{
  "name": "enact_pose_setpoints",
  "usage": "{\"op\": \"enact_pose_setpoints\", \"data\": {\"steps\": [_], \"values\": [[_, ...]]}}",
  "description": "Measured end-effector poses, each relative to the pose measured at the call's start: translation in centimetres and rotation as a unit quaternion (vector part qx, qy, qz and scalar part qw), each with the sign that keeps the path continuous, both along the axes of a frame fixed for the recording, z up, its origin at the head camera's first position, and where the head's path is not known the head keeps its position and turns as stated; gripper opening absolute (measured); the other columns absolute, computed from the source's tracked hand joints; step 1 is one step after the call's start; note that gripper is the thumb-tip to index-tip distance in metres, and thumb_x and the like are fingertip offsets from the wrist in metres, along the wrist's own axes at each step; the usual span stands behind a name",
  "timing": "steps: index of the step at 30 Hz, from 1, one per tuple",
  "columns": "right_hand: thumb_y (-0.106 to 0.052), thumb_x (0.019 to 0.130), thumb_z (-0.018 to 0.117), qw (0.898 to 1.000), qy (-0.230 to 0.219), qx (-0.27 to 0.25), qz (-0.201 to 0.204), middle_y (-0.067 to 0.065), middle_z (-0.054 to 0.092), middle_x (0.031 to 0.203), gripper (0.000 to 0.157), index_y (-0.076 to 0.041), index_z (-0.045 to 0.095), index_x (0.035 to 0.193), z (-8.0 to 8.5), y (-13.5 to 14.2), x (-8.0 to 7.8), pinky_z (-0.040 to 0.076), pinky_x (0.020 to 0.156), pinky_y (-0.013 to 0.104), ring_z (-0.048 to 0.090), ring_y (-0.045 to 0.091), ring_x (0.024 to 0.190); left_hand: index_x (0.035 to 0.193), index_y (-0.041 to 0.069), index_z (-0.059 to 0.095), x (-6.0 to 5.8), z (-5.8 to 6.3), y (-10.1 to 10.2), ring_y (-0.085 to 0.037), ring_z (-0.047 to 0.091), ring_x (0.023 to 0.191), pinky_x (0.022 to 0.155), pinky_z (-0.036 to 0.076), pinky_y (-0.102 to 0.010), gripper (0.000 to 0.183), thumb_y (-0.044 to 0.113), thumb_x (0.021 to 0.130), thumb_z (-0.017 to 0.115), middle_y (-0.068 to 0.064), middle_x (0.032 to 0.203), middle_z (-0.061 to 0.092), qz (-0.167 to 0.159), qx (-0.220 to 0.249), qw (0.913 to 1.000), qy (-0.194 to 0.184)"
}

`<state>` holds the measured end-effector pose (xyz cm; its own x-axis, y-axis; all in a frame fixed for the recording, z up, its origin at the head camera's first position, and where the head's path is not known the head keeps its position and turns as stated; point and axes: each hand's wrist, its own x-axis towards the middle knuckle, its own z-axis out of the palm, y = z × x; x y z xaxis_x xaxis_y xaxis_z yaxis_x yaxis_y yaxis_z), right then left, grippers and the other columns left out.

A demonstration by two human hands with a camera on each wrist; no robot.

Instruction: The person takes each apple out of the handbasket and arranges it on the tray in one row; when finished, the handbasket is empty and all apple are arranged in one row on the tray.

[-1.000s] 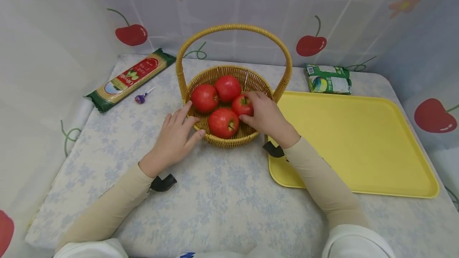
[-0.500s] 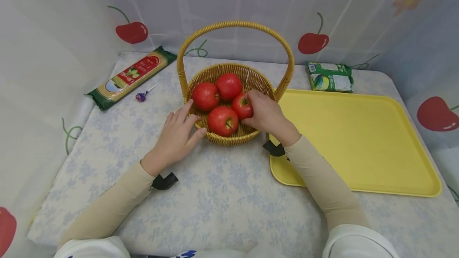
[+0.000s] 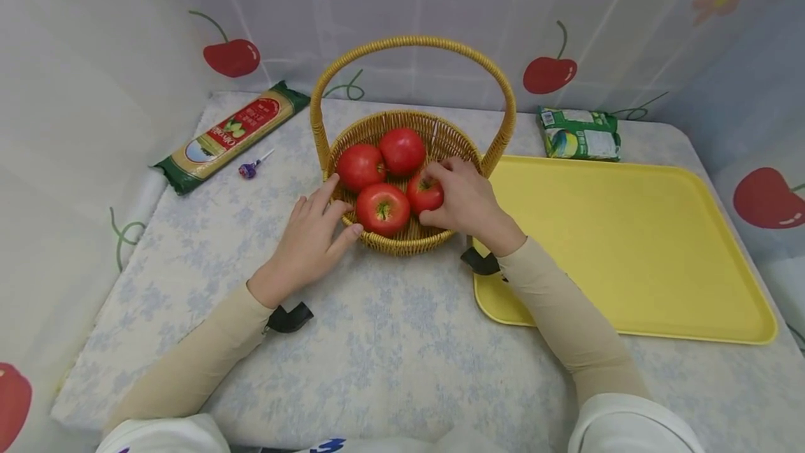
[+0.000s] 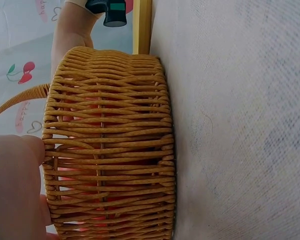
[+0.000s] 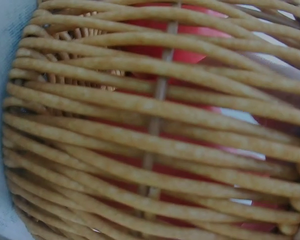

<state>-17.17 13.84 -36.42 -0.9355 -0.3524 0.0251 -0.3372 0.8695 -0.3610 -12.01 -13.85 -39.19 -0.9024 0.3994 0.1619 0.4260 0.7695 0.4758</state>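
A round wicker basket [image 3: 402, 248] with a tall arched handle holds several red apples. My right hand [image 3: 465, 200] reaches in over its right side and grips the rightmost apple [image 3: 425, 191], thumb at the near side and fingers over the top. Beside that one lies the front apple [image 3: 383, 209], stem upward. Two more, a left apple [image 3: 361, 168] and a back apple [image 3: 402, 152], sit behind. My left hand [image 3: 308, 240] rests at the basket's left front rim, fingers spread; the left wrist view shows it against the wicker wall [image 4: 110, 150]. In the right wrist view, woven strands [image 5: 155, 110] hide most of the fruit.
A yellow tray [image 3: 629, 250] lies at the right, close to the basket, under my right forearm. Behind it is a green packet [image 3: 580, 134]. At the left are a long pasta pack [image 3: 233, 137] and a wrapped lollipop [image 3: 249, 170]. Curtains border the table.
The front apple has shifted left and turned so its stem faces up. My right hand stays on the rightmost apple with slightly changed fingers. The left hand has hardly moved.
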Motion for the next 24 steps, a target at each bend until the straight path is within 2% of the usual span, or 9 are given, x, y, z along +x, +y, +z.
{"op": "enact_pose_setpoints", "data": {"steps": [4, 10, 14, 20, 24], "values": [[-0.035, 0.077, 0.076, 1.000, -0.001, 0.004, 0.005, 0.019, 0.056, 0.131, 0.046, -0.020, 0.063, 0.118, 0.00, 0.03, 0.09, 0.054, 0.082, 0.057, 0.055, 0.036, 0.115, 0.121, 0.002, 0.062, 0.08, 0.11, 0.00, -0.045, 0.028, 0.153, 0.117, 0.016, -0.074, 0.042, 0.040, 0.104, 0.055, -0.022, 0.167, 0.023, 0.001, -0.002, 1.0000, -0.007], [-0.041, 0.079, 0.084, 0.999, -0.029, 0.017, 0.012, 0.017, 0.053, 0.135, 0.057, -0.021, 0.060, 0.125, 0.29, -0.02, 0.11, 0.055, 0.084, 0.057, 0.059, 0.036, 0.114, 0.121, 0.002, 0.062, 0.16, 0.20, 0.03, -0.044, 0.027, 0.153, 0.117, 0.016, -0.074, 0.043, 0.041, 0.104, 0.054, -0.022, 0.168, 0.023, 0.002, -0.003, 0.9999, -0.011], [-0.038, 0.080, 0.086, 0.998, -0.048, 0.021, 0.018, 0.017, 0.052, 0.136, 0.060, -0.021, 0.058, 0.130, 0.44, -0.03, 0.08, 0.055, 0.087, 0.057, 0.062, 0.036, 0.109, 0.121, 0.002, 0.062, 0.14, 0.06, 0.02, -0.044, 0.028, 0.153, 0.117, 0.017, -0.075, 0.042, 0.040, 0.104, 0.055, -0.022, 0.167, 0.024, 0.001, -0.003, 1.0000, -0.008], [-0.035, 0.082, 0.083, 0.998, -0.042, 0.016, 0.031, 0.015, 0.052, 0.143, 0.058, -0.019, 0.059, 0.132, 0.41, 0.07, -0.10, 0.053, 0.091, 0.057, 0.059, 0.034, 0.120, 0.119, 0.000, 0.061, 0.00, -0.24, 0.05, -0.046, 0.029, 0.152, 0.116, 0.019, -0.074, 0.040, 0.036, 0.104, 0.055, -0.024, 0.166, 0.024, -0.005, 0.005, 1.0000, 0.004], [-0.035, 0.082, 0.083, 0.999, -0.038, 0.011, 0.033, 0.014, 0.053, 0.143, 0.056, -0.019, 0.061, 0.131, 0.36, 0.11, -0.17, 0.053, 0.091, 0.058, 0.058, 0.032, 0.123, 0.118, -0.001, 0.060, -0.14, -0.47, 0.02, -0.047, 0.030, 0.150, 0.117, 0.022, -0.070, 0.038, 0.034, 0.104, 0.056, -0.026, 0.166, 0.023, -0.012, 0.012, 0.9998, 0.008]]}}
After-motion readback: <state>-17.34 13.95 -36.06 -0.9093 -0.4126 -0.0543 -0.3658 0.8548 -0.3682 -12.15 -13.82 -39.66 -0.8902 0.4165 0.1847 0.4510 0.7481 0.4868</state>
